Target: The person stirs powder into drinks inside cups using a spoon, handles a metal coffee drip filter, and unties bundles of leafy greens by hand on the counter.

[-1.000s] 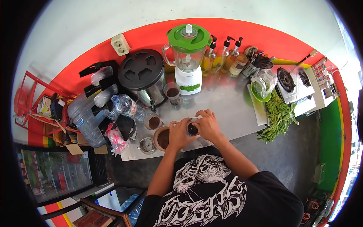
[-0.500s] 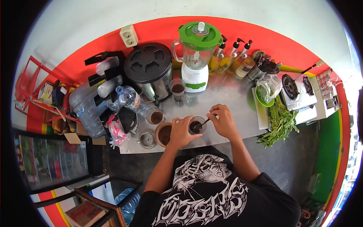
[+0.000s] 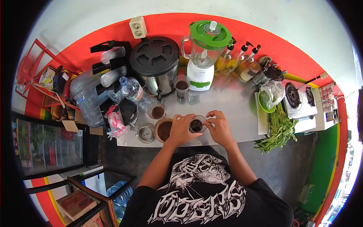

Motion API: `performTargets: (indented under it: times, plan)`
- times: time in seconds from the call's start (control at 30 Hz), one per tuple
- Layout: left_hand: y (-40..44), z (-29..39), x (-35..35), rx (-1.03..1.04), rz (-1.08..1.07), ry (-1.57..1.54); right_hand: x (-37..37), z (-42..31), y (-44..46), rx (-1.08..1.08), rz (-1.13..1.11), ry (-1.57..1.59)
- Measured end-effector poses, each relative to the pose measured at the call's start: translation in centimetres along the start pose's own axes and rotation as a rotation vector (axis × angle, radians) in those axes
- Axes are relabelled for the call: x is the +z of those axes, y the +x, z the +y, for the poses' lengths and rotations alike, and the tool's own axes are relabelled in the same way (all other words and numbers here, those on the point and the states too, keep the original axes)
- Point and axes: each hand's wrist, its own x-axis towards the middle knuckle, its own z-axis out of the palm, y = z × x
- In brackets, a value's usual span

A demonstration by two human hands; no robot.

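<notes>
My left hand (image 3: pixel 180 130) is wrapped round the side of a clear cup (image 3: pixel 197 129) with something dark brown inside, near the front edge of the counter. My right hand (image 3: pixel 218 129) pinches the handle of a dark spoon (image 3: pixel 203 124), whose lower end sits inside that cup. Just left of my left hand stands a brown-rimmed bowl (image 3: pixel 163 130) of dark brown contents. Beside it is a metal cup (image 3: pixel 145 133). Behind these, a clear cup (image 3: pixel 156 111) also holds something brown, and another filled cup (image 3: pixel 182 85) stands near the blender.
Along the back wall are a steel dispenser (image 3: pixel 154 56) with a black lid, a green-lidded blender (image 3: pixel 202 68) and pump bottles (image 3: pixel 247 70). To the right lie leafy greens (image 3: pixel 278 130), a green bowl (image 3: pixel 266 104) and a stove (image 3: pixel 300 100). Plastic bottles (image 3: pixel 132 90) crowd the left.
My right hand has moved closer to the cup, and less of the spoon handle shows. My left hand keeps its hold on the cup. The view has shifted slightly.
</notes>
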Motion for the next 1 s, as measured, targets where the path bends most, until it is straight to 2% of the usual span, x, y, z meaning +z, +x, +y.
performTargets:
  times: [0.23,0.3,0.4,0.5,0.6,0.73,0.8,0.93,1.0]
  plan:
    - [0.1,0.1,0.0,-0.018,-0.016,-0.004,3.5,1.5,1.3,-0.144,-0.030,-0.190]
    - [0.1,0.2,-0.1,-0.018,-0.007,-0.006,3.6,1.3,1.5,-0.168,-0.099,-0.325]
    - [0.0,0.1,0.0,-0.006,0.006,-0.016,3.6,1.1,1.8,-0.105,-0.187,-0.420]
    - [-0.1,0.1,0.1,-0.001,0.007,-0.016,3.9,1.8,2.1,-0.107,-0.179,-0.303]
    - [0.0,0.1,0.0,0.000,0.003,-0.010,4.1,1.8,2.0,-0.135,-0.205,-0.402]
    - [-0.1,0.1,-0.1,-0.009,-0.003,0.001,4.2,1.9,2.3,-0.117,-0.292,-0.314]
    - [0.0,0.5,-0.3,-0.013,0.008,-0.007,4.4,1.8,2.6,-0.174,-0.123,-0.288]
    - [-0.3,0.4,-0.4,0.026,-0.008,-0.024,4.0,1.3,2.3,-0.191,-0.216,-0.341]
    - [-0.1,0.6,-0.5,-0.013,-0.031,-0.039,3.3,1.1,2.7,-0.201,-0.161,-0.206]
